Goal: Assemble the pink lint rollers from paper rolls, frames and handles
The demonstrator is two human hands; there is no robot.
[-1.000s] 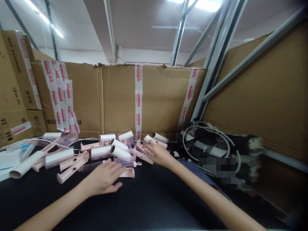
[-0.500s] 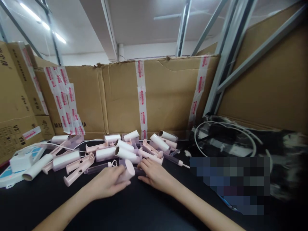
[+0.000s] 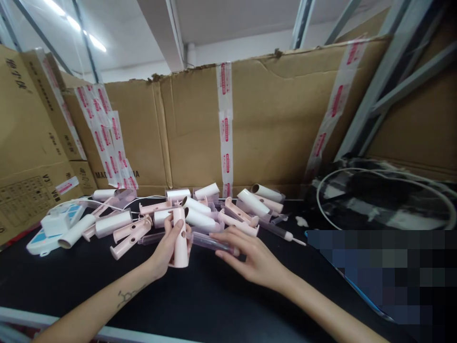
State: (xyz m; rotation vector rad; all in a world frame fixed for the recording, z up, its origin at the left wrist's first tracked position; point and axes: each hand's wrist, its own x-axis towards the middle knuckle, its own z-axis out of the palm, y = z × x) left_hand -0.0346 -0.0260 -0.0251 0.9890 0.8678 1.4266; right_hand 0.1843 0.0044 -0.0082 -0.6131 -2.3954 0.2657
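A pale pink plastic casing (image 3: 181, 245) with a round hole stands nearly upright in the closed fingers of my left hand (image 3: 164, 250). To its right, my right hand (image 3: 252, 255) grips a clear, purple-tinted plastic tube (image 3: 209, 241) by its right part. The tube's left end comes close to the casing; whether they touch I cannot tell. Behind both hands lies a loose pile of white paper rolls (image 3: 200, 220), more pink casings (image 3: 130, 239) with end flanges, and clear covers. A clear tube with a thin pink-white tip (image 3: 288, 236) rests right of the pile.
A white and blue power strip (image 3: 43, 243) with a plugged-in adapter (image 3: 55, 223) sits at the left. Cardboard walls (image 3: 193, 133) stand behind the black table (image 3: 214, 305). At the right are a looped white cable (image 3: 321, 205), dark plastic wrapping and a blurred-out patch.
My left hand has turned the pink casing upright, so its holed side shows. My right hand has lifted the clear tube from the pile's front. The camera view has shifted.
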